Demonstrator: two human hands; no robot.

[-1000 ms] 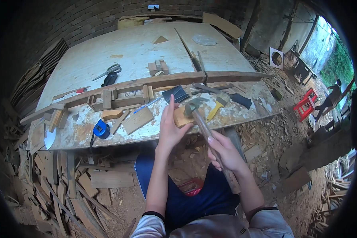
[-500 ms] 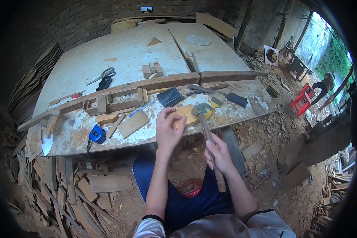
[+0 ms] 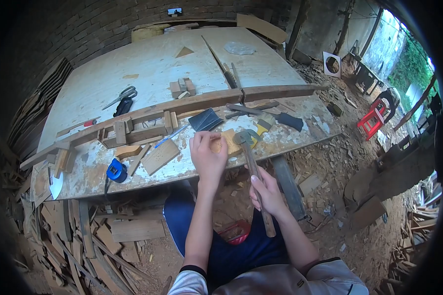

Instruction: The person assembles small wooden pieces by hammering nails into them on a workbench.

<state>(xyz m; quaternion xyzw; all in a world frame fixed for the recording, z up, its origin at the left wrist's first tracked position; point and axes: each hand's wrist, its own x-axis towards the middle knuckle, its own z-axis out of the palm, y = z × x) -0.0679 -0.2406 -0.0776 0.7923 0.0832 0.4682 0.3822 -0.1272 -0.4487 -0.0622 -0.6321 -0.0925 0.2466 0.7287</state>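
My right hand point(image 3: 269, 192) grips the wooden handle of a hammer point(image 3: 254, 169), whose metal head lies over the right end of a small yellowish wood block point(image 3: 229, 140) near the table's front edge. At the block's left end is my left hand point(image 3: 207, 156), fingers curled and thumb bent toward them; what sits between the fingertips I cannot tell. Just behind the block rests a dark sheet of sandpaper point(image 3: 205, 120). To the right of the hammer head lie a yellow-banded brush point(image 3: 265, 124) and a dark-gripped tool point(image 3: 289, 121).
A blue tape measure point(image 3: 116, 170), a flat board point(image 3: 161, 157) and a blue pen point(image 3: 171, 137) lie left of my hands. Behind them a long wooden rail point(image 3: 182, 105) crosses the table point(image 3: 147, 64). Scissors point(image 3: 121, 97) lie beyond it. Scrap wood point(image 3: 83, 236) covers the floor at left.
The whole view has shifted slightly left. My left fingers and thumb have curled a little; the hammer head stays over the block's right end.
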